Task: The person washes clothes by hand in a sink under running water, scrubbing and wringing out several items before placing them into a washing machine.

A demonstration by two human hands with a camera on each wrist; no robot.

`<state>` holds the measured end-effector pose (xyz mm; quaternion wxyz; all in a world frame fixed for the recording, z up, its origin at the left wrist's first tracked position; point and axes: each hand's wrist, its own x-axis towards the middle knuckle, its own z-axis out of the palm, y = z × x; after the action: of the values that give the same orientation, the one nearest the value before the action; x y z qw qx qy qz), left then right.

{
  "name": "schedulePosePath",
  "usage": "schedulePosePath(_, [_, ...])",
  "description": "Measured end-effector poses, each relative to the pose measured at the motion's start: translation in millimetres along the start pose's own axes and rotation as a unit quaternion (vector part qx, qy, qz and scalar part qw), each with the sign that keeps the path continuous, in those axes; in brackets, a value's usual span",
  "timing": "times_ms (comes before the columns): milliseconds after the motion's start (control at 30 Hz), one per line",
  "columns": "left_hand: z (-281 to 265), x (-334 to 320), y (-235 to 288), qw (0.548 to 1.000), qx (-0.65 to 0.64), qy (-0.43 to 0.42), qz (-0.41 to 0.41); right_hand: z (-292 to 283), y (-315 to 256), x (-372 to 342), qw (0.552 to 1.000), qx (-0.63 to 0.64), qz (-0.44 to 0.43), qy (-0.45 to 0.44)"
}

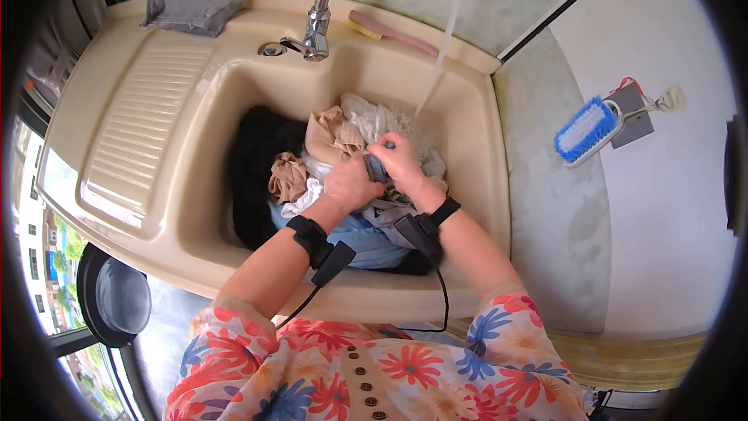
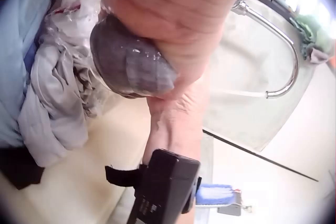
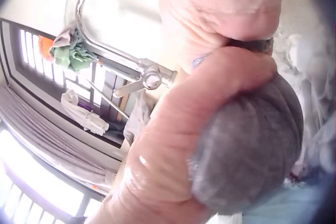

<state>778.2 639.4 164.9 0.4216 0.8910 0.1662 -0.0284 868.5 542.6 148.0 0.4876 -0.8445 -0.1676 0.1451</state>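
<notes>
Both hands are together over the laundry in a beige sink (image 1: 471,140). My left hand (image 1: 351,185) and right hand (image 1: 399,162) grip one bunched, wet grey cloth (image 1: 376,169) between them. In the left wrist view the grey cloth (image 2: 128,64) bulges out beneath the fingers; in the right wrist view the cloth (image 3: 247,140) swells out under the thumb side of a hand. Around them lie a black garment (image 1: 261,187), beige cloth (image 1: 335,134), white lacy cloth (image 1: 366,115) and a light blue garment (image 1: 347,240).
Water (image 1: 444,54) runs from the curved tap (image 1: 316,35) into the sink's far right. A pink-handled brush (image 1: 397,37) lies on the back rim. A ribbed washboard (image 1: 144,132) is at left, a grey cloth (image 1: 199,6) behind it. A blue-and-white brush (image 1: 590,132) hangs on the right wall.
</notes>
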Motion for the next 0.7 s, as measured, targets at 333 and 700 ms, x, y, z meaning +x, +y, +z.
schedulePosePath(333, [-149, -60, 1, 0.987, -0.062, 0.140, 0.056, -25, -36, -31, 0.923, 0.217, 0.161, -0.274])
schedulePosePath(700, [-250, -361, -268, 0.653, -0.663, 0.347, 0.116, 9, -42, -66, 0.905, 0.013, 0.257, -0.338])
